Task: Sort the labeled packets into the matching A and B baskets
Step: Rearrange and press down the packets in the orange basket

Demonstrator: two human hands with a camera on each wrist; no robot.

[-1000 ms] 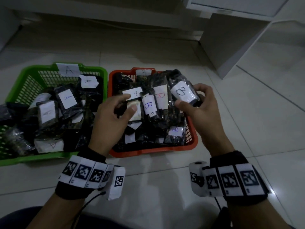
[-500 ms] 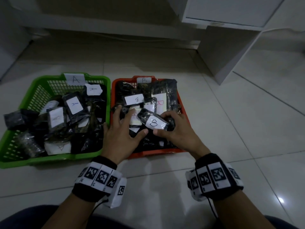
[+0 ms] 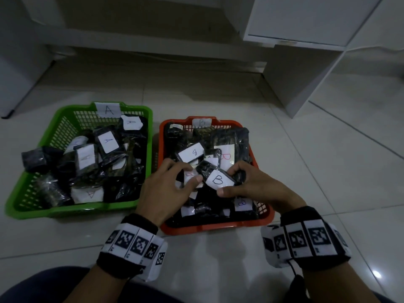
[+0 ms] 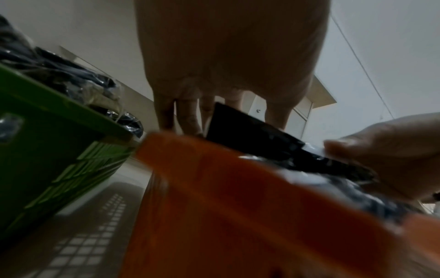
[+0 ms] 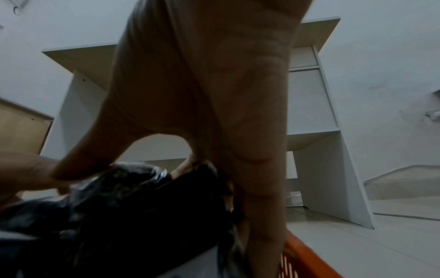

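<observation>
A green basket point(image 3: 72, 212) tagged A stands on the left, and an orange basket point(image 3: 218, 226) tagged B on the right. Both are piled with black packets bearing white labels. My right hand point(image 3: 228, 181) grips a black packet marked B point(image 3: 218, 180) low over the middle of the orange basket's pile, thumb on the label's near edge. My left hand point(image 3: 185, 171) sits just left of it, pinching a smaller labeled packet point(image 3: 189, 174) between thumb and curled fingers. In the right wrist view the fingers wrap the dark packet point(image 5: 142, 197). The left wrist view shows the orange rim point(image 4: 214, 188) below my fingers point(image 4: 185, 116).
The baskets sit side by side on a pale tiled floor point(image 3: 328, 171), nearly touching. A white cabinet point(image 3: 306, 62) stands at the back right, with a low white ledge along the back. My dark-clothed leg point(image 3: 43, 287) fills the bottom left.
My right hand brought the B packet from the basket's back right down to the middle of the pile. My left hand shifted right to meet it. Both hands now sit lower in the basket.
</observation>
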